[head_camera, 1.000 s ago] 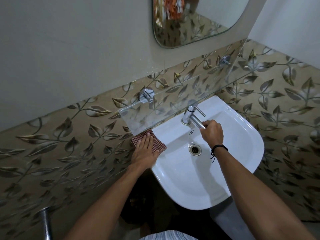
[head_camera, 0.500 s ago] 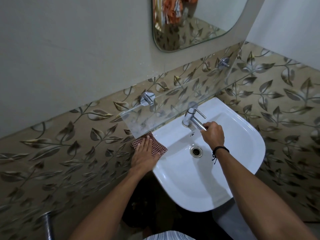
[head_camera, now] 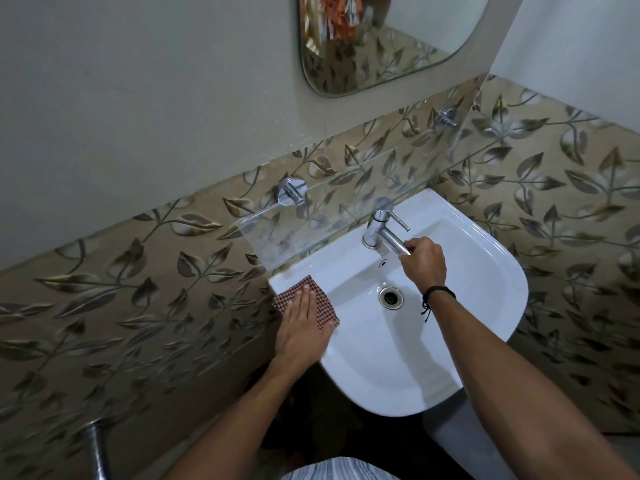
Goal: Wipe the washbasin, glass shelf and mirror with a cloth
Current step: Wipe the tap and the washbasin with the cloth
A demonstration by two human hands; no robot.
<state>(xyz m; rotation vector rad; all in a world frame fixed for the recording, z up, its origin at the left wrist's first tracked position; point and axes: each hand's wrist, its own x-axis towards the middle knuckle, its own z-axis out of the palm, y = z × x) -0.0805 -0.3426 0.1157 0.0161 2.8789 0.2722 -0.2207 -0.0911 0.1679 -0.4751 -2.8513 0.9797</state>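
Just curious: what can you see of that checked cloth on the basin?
The cloth is small, red-and-white checked, apparently woven fabric. It lies flat as a square on the rim of the washbasin, at the left corner near the wall. The left hand presses on it with straight fingers, covering its middle.

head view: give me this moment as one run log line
left hand flat on cloth at washbasin left rim | right hand grips tap spout | no hand on glass shelf or mirror
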